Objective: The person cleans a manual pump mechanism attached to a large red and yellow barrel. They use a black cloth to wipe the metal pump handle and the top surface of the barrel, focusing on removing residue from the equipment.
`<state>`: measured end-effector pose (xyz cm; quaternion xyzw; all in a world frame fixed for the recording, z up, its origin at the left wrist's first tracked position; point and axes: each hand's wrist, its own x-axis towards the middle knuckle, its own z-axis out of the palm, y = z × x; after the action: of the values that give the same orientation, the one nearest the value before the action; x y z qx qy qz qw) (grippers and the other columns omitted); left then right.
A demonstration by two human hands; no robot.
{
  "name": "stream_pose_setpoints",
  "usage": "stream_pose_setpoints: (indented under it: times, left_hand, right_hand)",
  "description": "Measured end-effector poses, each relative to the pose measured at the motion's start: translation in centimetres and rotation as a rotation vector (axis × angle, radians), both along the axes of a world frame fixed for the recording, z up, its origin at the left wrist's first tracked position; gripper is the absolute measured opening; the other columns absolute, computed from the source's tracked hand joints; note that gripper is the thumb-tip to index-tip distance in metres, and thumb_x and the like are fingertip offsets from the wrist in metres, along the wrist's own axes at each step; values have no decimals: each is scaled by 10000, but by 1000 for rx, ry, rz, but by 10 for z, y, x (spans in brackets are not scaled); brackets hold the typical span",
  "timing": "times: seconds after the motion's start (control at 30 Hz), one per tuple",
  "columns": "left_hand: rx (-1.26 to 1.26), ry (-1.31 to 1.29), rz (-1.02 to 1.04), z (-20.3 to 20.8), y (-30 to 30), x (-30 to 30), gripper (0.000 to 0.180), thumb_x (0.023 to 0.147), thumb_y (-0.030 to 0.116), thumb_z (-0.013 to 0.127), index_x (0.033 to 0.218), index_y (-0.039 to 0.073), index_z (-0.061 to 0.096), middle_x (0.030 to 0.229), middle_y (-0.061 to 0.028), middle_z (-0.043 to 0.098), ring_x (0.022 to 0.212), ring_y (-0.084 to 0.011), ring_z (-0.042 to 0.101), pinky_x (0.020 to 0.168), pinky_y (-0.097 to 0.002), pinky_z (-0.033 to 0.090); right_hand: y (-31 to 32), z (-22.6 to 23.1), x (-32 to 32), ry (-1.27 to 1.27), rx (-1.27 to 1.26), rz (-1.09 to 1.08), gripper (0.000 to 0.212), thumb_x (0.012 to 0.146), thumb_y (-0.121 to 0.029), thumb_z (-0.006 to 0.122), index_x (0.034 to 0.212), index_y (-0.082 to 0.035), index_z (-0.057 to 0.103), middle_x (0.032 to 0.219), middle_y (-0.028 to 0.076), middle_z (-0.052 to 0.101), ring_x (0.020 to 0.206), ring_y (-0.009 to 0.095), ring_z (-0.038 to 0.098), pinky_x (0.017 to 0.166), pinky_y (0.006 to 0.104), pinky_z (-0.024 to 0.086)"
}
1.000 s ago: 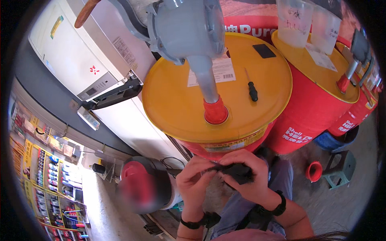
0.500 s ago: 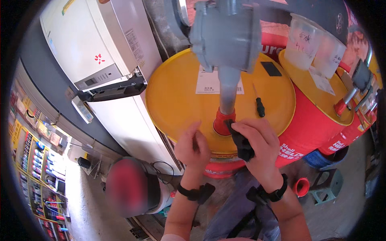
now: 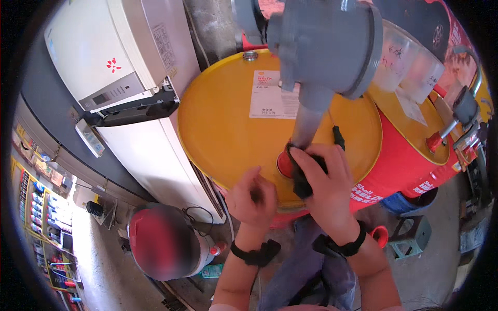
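Note:
Before me stands a drum with a yellow lid (image 3: 223,124). A grey drum pump (image 3: 329,52) rises from it, its pipe entering through a red collar (image 3: 283,165). My right hand (image 3: 332,189) grips a black cloth (image 3: 302,182) and presses it against the pipe and collar. To the collar's left, over the lid's near edge, my left hand (image 3: 252,199) is loosely closed, with nothing visible in its fingers. A screwdriver (image 3: 338,139) with a black handle lies on the lid beyond my right hand, partly hidden by the pump.
At the right, a second red drum with a yellow lid (image 3: 415,142) bears cloudy plastic jugs (image 3: 423,78) and another pump. A white cabinet machine (image 3: 150,155) stands close on the left. A green stool (image 3: 412,236) and a red-topped bin (image 3: 155,241) are on the floor.
The view has shifted, and the pump appears farther right and tilted. My right hand has pushed the black cloth closer around the pipe's base. A flat black piece on the lid is now hidden.

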<state>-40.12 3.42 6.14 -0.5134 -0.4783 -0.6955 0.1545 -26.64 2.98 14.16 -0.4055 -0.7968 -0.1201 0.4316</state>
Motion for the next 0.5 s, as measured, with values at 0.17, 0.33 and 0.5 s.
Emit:
stream_pose_setpoints:
  times: [0.17,0.33,0.5]
  left_hand:
    - [-40,-71,-65,-2,-1,1,184,818,-54,649,993,1,669,667,-56,608,475,-113,534,457,-233,408]
    - [-30,-45,-53,1,0,3,194,830,-53,646,1019,-11,654,654,-40,582,476,-97,515,455,-225,400]
    - [-40,-114,-90,4,-1,6,192,832,-60,641,1015,-6,654,675,-30,576,490,-68,487,456,-209,381]
  right_hand:
    - [-3,2,6,7,-63,13,340,763,-51,653,1102,-44,680,1010,96,567,912,283,581,752,363,505]
    - [-2,3,8,19,-34,45,326,764,-64,647,1087,-32,670,1005,105,558,928,289,576,763,374,504]
    - [0,-3,16,59,-90,63,366,748,-47,655,1114,-60,664,1008,92,572,956,294,586,784,377,505]
